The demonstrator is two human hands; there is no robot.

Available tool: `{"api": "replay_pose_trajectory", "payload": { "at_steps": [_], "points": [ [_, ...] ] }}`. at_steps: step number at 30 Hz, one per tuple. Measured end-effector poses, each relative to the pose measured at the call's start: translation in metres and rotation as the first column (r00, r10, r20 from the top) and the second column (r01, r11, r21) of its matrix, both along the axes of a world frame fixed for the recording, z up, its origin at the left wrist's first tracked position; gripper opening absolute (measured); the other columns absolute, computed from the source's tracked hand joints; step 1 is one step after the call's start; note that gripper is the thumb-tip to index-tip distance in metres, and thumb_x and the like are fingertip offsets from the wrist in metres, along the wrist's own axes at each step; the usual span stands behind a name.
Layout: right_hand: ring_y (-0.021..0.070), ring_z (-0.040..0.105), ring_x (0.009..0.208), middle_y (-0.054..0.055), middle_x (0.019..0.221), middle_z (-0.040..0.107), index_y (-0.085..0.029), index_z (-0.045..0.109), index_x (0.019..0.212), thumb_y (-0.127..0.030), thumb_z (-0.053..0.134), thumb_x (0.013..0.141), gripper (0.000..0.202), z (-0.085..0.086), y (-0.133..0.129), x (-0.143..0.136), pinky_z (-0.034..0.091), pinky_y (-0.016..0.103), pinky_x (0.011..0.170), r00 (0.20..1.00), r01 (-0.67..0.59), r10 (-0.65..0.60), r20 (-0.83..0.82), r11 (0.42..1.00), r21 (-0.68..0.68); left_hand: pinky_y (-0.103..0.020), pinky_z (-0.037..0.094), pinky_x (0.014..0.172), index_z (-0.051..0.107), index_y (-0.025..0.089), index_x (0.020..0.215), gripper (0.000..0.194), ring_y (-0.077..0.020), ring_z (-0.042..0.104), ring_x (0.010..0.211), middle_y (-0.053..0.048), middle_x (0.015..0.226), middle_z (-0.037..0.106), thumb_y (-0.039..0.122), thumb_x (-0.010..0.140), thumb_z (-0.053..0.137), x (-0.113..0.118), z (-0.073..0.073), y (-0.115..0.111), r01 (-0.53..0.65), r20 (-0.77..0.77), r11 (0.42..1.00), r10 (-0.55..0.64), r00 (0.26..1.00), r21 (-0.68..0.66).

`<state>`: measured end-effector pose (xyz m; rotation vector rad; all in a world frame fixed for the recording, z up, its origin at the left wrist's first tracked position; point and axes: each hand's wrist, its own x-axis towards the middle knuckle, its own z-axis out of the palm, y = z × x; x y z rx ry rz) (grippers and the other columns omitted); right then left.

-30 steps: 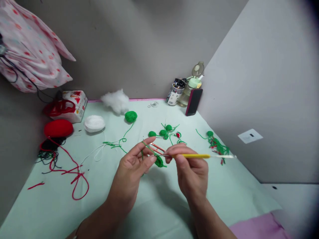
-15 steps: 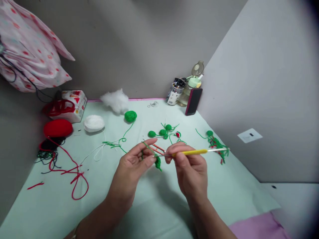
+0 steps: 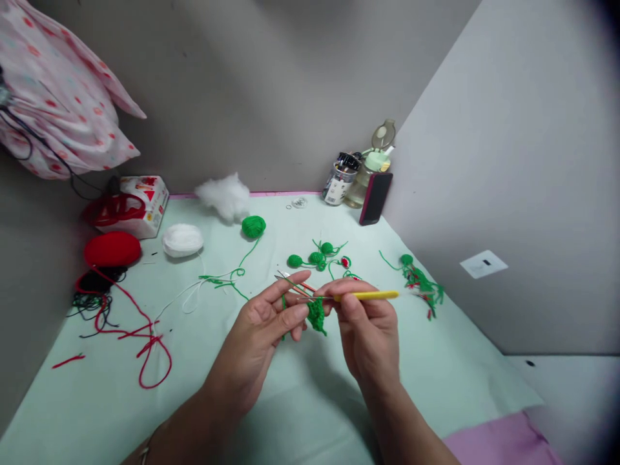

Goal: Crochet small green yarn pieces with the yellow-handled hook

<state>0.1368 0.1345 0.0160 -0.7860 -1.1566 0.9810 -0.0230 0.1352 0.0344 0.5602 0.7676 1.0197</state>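
My left hand (image 3: pixel 271 316) pinches a small green crochet piece (image 3: pixel 316 316) between thumb and fingers, with green yarn running over its raised index finger. In my right hand (image 3: pixel 365 316) is a crochet hook (image 3: pixel 371 296) with a yellow handle, held level. The hook's metal shaft points left and meets the top edge of the piece; the exact loop is too small to make out. Behind the hands, scissors with orange handles (image 3: pixel 306 287) lie partly hidden. The green yarn ball (image 3: pixel 253 227) sits farther back, its strand leading toward my left hand.
Several small green crocheted balls (image 3: pixel 317 259) lie beyond my hands. Green and red scraps (image 3: pixel 423 282) are at right. On the left are red yarn (image 3: pixel 113 249), white yarn (image 3: pixel 183 240) and loose red strands. White stuffing (image 3: pixel 225 197), a pen cup (image 3: pixel 340 183) and a phone (image 3: pixel 376 199) stand at the back.
The green piece has turned and shows more of its face, slightly farther right. The hook has shifted slightly left, and my left fingers have moved around the piece.
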Motion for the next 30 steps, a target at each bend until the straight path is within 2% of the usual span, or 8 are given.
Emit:
{"api": "replay_pose_trajectory", "payload": {
  "at_steps": [3,6,15,19,22,25,30],
  "points": [
    [0.012,0.067,0.069,0.003,0.087,0.079,-0.024,0.081,0.093,-0.035,0.071,0.101,0.017,0.003,0.002,0.002,0.058,0.026,0.069,0.99,-0.08,0.068,-0.125,0.992,-0.094,-0.026,0.044,0.073,0.081,0.025,0.121,0.04,-0.0072,0.054,0.063,0.001,0.087,0.073,0.027,0.082,0.09,-0.001,0.0,0.0,0.01,-0.006,1.0,-0.01,1.0,0.005],
    [0.0127,0.068,0.069,0.003,0.086,0.08,-0.023,0.079,0.092,-0.036,0.068,0.102,0.02,0.006,0.002,0.003,0.058,0.027,0.07,0.988,-0.095,0.082,-0.128,0.991,-0.097,-0.026,0.046,0.076,0.082,0.025,0.118,0.037,-0.0059,0.056,0.061,0.001,0.09,0.073,0.028,0.082,0.089,-0.002,0.0,0.0,0.008,-0.017,1.0,-0.007,1.0,0.015],
    [0.0149,0.072,0.076,0.003,0.095,0.08,-0.023,0.076,0.101,-0.031,0.057,0.108,0.022,0.003,-0.004,0.009,0.06,0.031,0.075,0.999,-0.017,0.017,0.038,1.0,-0.006,-0.026,0.047,0.08,0.084,0.028,0.114,0.031,-0.0076,0.057,0.063,0.003,0.083,0.071,0.032,0.083,0.088,-0.003,0.002,0.001,-0.021,-0.107,0.999,0.025,0.994,0.036],
    [0.0159,0.074,0.079,0.004,0.098,0.08,-0.023,0.074,0.106,-0.023,0.052,0.109,0.022,0.004,-0.006,0.01,0.062,0.032,0.074,0.982,0.016,-0.037,0.183,0.993,0.116,-0.026,0.048,0.081,0.084,0.027,0.112,0.028,-0.0083,0.057,0.065,0.004,0.079,0.068,0.031,0.084,0.087,-0.003,0.001,0.0,-0.053,-0.135,0.997,0.061,0.989,0.062],
    [0.019,0.076,0.086,0.006,0.1,0.08,-0.023,0.072,0.114,-0.016,0.05,0.108,0.024,0.003,-0.008,0.01,0.063,0.034,0.072,0.922,0.036,-0.156,0.353,0.945,0.325,-0.026,0.049,0.08,0.084,0.027,0.113,0.029,-0.0094,0.059,0.067,0.004,0.078,0.067,0.03,0.084,0.088,-0.002,-0.002,-0.001,-0.085,-0.141,0.991,0.099,0.985,0.101],
    [0.0211,0.078,0.089,0.01,0.1,0.081,-0.022,0.07,0.116,-0.016,0.048,0.107,0.024,0.001,-0.01,0.008,0.065,0.036,0.073,0.805,0.003,-0.305,0.508,0.859,0.511,-0.025,0.05,0.076,0.083,0.026,0.116,0.036,-0.011,0.062,0.072,0.003,0.08,0.068,0.027,0.081,0.091,0.0,-0.007,0.0,-0.099,-0.131,0.989,0.114,0.985,0.114],
    [0.0212,0.079,0.092,0.014,0.105,0.082,-0.019,0.069,0.119,-0.014,0.053,0.105,0.022,-0.002,-0.01,0.006,0.066,0.035,0.075,0.612,-0.055,-0.491,0.62,0.755,0.653,-0.021,0.047,0.066,0.08,0.023,0.121,0.044,-0.0093,0.055,0.068,0.003,0.079,0.066,0.026,0.079,0.093,0.003,-0.007,0.0,-0.126,-0.138,0.987,0.139,0.981,0.1]
  ]
}}
